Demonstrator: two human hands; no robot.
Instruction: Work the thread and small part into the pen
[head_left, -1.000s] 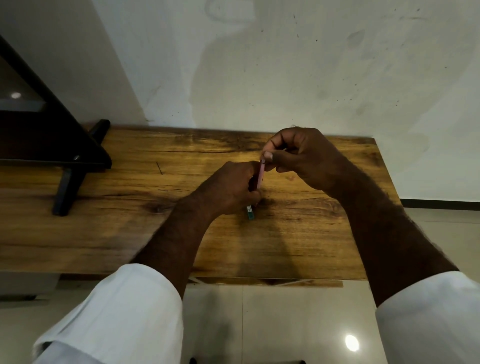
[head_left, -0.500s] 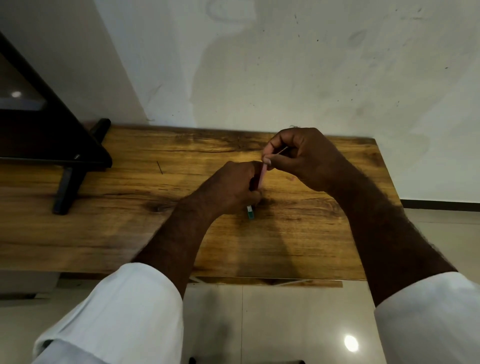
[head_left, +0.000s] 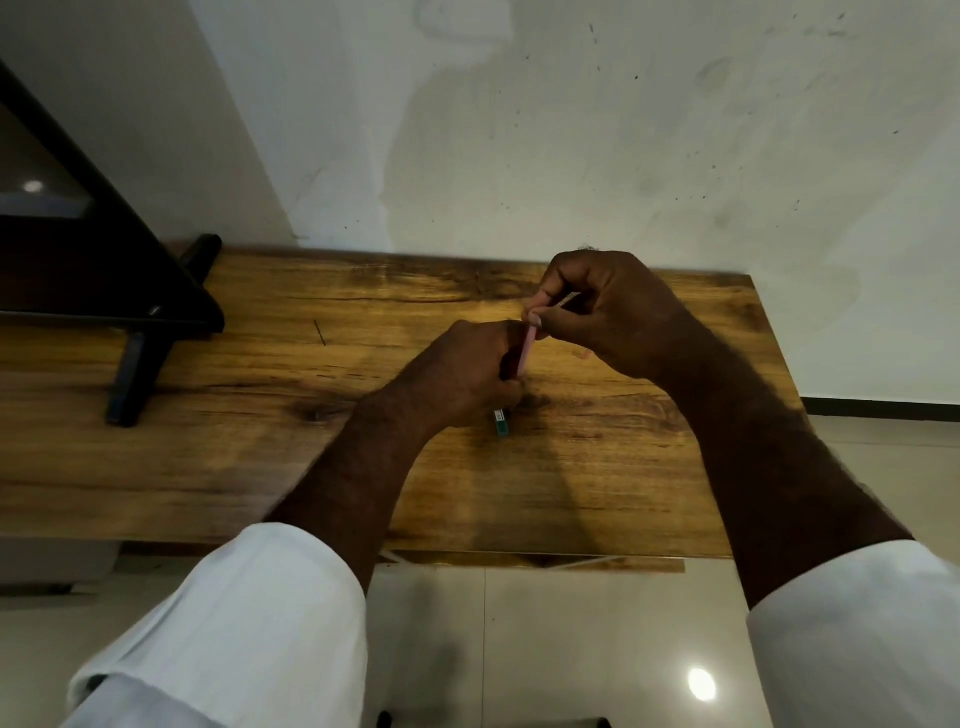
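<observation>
Since half a second ago almost nothing moved: both hands stay locked on the same slim pen, and the thin refill looks drawn slightly further out of its top. Head view: left hand (head_left: 457, 376) curled round the lower barrel of the pen (head_left: 525, 349), a narrow pink tube with a green-and-white end (head_left: 502, 422) poking out below the fist, held just above the surface (head_left: 208, 441). Right hand (head_left: 608, 312) pinches the thin pale refill (head_left: 567, 299) at the pen's top, thumb and forefinger together. Surface is glossy, dark-grained wood plank. Black angular stand (head_left: 140, 332) far left. White rolled sleeves, stained plaster wall, shiny floor tiles.
</observation>
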